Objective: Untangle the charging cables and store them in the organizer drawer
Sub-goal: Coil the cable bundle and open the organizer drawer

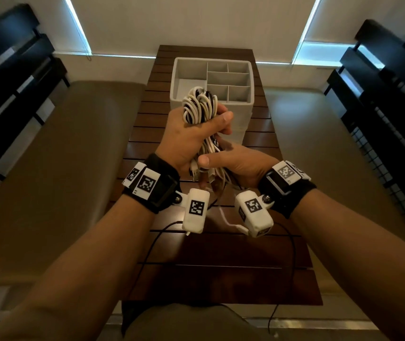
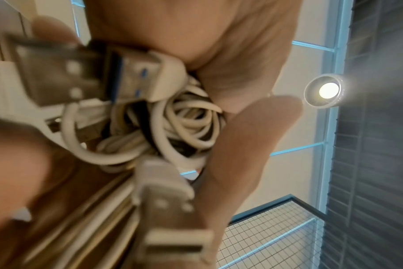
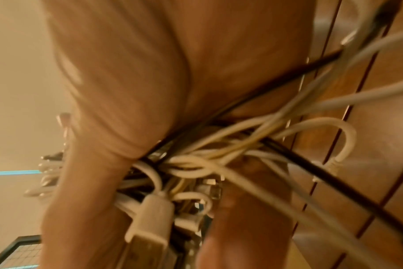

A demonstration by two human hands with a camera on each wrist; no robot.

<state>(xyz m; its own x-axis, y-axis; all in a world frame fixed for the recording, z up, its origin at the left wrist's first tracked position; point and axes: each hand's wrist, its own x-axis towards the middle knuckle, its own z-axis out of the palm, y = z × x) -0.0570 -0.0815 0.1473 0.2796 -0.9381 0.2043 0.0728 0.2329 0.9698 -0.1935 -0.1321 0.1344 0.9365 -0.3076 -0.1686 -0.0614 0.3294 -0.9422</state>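
No brand or readable writing shows anywhere; the only markings are black-and-white square code tags on the wristbands (image 1: 151, 184) and on the small white camera housings hanging below each wrist. The cable bundle (image 1: 200, 108), a knot of white and black charging leads, is held up in the air above the slatted wooden table (image 1: 221, 279), just in front of the white organizer (image 1: 247, 67). The organizer stands at the far end of the table with its compartments open to the top, one large on the left and several smaller ones on the right. The table is narrow, with benches close on either side, and bare slats lie between the hands and its near edge. The left hand (image 1: 191, 134) is raised with its fingers and thumb wrapped around the upper part of the bundle. The right hand (image 1: 235, 163) sits just below and beside it, thumb pressed across the lower strands, gripping the tail where USB plugs (image 2: 58, 72) stick out. Both hands are close together, clamped on the same bundle. Loose ends (image 3: 338, 138) trail from the right hand down toward the tabletop.
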